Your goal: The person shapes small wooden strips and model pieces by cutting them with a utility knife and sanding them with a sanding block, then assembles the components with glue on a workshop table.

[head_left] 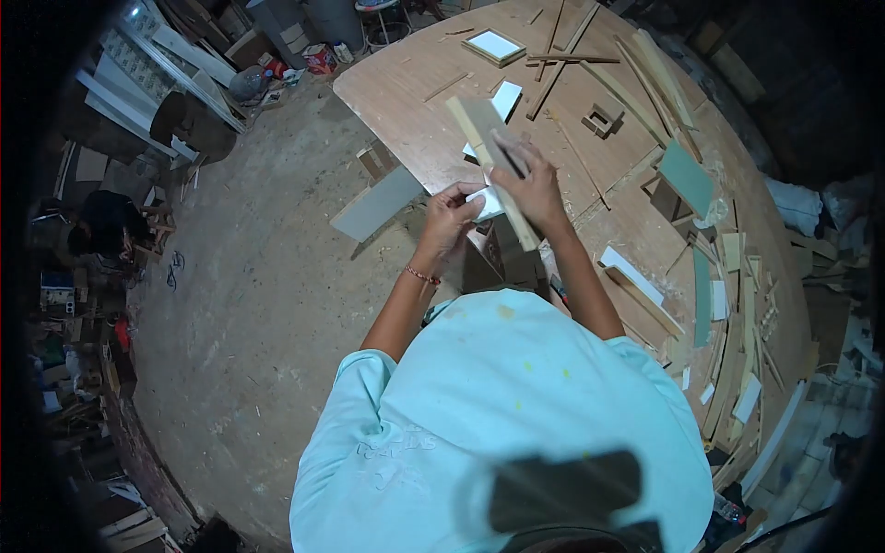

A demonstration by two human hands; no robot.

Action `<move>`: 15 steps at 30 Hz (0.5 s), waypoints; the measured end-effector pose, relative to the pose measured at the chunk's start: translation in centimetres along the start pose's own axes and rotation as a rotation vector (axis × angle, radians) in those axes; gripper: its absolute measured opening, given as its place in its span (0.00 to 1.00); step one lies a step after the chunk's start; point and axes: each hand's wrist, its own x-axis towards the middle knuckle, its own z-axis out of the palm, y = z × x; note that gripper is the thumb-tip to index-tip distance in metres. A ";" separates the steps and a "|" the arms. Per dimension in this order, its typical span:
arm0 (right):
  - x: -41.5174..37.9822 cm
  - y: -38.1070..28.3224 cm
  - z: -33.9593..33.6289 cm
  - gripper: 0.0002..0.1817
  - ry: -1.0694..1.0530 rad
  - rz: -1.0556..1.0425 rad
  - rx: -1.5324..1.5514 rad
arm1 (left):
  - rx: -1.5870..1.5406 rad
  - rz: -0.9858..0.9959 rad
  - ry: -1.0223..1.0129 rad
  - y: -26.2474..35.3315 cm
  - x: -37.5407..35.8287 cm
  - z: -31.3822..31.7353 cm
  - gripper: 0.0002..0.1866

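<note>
My left hand pinches a small white piece between thumb and fingers, close in front of my chest. My right hand is closed around a long wooden board with a pale edge and a greyish broad face. The board stands on edge and slants from upper left to lower right, overlapping the white piece in this view. Its underside and part of my right fingers are hidden. Behind the board lies a white strip on the tabletop.
The large wooden table carries a framed white panel, a small wooden box frame, a green panel and several loose strips. A grey board juts out beside the table's left edge. A person crouches far left.
</note>
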 end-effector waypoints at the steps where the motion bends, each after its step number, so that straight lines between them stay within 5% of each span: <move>1: -0.6 0.7 0.7 0.27 -0.009 -0.101 0.025 | -0.039 0.024 0.047 0.2 0.3 -0.8 0.08; 3: -2.6 0.5 1.9 0.27 0.020 -0.151 -0.055 | -0.074 0.020 0.180 1.1 0.3 -1.3 0.05; 9: 0.4 1.7 1.6 0.26 0.062 -0.014 0.035 | 0.057 -0.004 0.004 -0.4 -0.7 -0.4 0.08; 15: -1.5 1.8 3.0 0.27 0.060 -0.041 0.062 | -0.039 -0.007 0.141 -0.4 0.5 -2.3 0.10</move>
